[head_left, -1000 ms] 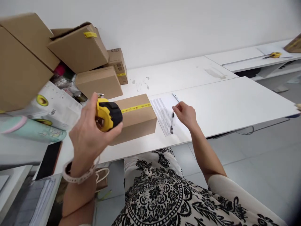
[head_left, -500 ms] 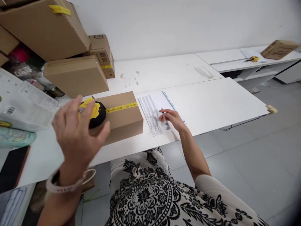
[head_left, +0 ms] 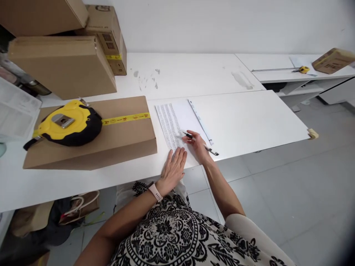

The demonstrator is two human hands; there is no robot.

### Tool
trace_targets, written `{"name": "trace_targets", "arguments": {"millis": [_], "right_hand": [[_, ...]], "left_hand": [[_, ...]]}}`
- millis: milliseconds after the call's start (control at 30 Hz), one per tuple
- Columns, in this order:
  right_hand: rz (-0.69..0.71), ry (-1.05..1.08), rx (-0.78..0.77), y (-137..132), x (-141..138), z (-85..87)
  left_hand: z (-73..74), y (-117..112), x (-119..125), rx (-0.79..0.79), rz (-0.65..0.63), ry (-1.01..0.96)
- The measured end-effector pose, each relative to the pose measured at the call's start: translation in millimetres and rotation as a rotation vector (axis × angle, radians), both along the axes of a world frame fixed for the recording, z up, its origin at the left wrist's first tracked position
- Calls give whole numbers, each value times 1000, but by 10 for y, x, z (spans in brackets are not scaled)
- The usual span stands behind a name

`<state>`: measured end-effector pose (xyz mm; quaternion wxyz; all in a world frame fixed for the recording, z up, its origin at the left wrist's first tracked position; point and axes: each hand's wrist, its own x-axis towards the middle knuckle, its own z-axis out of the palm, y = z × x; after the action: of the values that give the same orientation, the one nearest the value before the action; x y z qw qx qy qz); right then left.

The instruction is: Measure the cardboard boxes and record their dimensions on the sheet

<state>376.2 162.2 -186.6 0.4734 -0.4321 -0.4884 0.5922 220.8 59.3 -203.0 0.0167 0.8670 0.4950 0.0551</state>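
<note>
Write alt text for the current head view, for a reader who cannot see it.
A person's right hand holds a pen over a printed sheet on a white table, while the left hand lies at the sheet's near edge. To the left, a yellow tape measure rests on a cardboard box.

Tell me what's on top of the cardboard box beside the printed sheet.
A yellow tape measure lies on the box, over its yellow tape strip. The cardboard and strip directly beneath it are covered.
</note>
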Motion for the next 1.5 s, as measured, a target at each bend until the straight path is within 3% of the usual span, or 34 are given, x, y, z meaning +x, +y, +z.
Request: {"name": "trace_targets", "arguments": {"millis": [200, 367, 500, 633, 1000, 1200, 1500], "right_hand": [[14, -257, 68, 29, 48, -9], [13, -263, 110, 70, 6, -34], [-74, -313, 71, 82, -37, -58], [-104, -405, 149, 71, -66, -27], [-83, -432, 132, 54, -42, -30], [20, -373, 119, 76, 25, -37], [-61, -437, 160, 54, 26, -44]], "left_hand": [[-30, -12, 42, 88, 51, 88], [-18, -6, 71, 140, 73, 113], [15, -4, 68, 166, 68, 130], [41, -6, 62, 151, 64, 135], [36, -7, 63, 124, 62, 106], [36, -2, 55, 121, 58, 91], [-1, -11, 57, 82, 63, 22]]}}
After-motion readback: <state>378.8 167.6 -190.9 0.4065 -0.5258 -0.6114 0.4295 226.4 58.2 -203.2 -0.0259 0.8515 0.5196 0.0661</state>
